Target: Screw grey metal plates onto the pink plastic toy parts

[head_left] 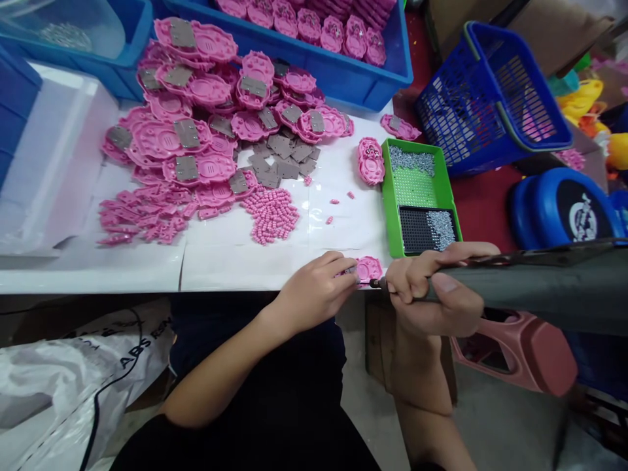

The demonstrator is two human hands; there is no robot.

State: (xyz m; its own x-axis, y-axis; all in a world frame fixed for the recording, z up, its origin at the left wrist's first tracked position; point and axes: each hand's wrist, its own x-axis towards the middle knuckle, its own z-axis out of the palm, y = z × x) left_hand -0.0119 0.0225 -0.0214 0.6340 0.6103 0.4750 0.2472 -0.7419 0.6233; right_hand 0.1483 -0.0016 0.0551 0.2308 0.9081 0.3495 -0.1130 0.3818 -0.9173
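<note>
My left hand (318,291) is closed on one end of a pink plastic shell (369,268) at the table's front edge; its fingers hide that end. Wrapped around a dark electric screwdriver (530,284) is my right hand (436,291). The driver lies nearly level, its bit pointing left at the shell, close to my left fingertips; whether the bit touches a screw I cannot tell. Just behind, a green tray (387,209) holds silver screws (412,160) and a black perforated plate (415,229) with screws in it. A pink assembled piece (370,160) lies beside the tray.
Pink shells with grey metal plates (186,134) are heaped at the back left. Nearer lie loose grey plates (282,157), small pink ribbed parts (272,212) and pink slim parts (147,212). Blue bins (343,82) line the back. A blue basket (456,104) and pink stool (549,356) stand right.
</note>
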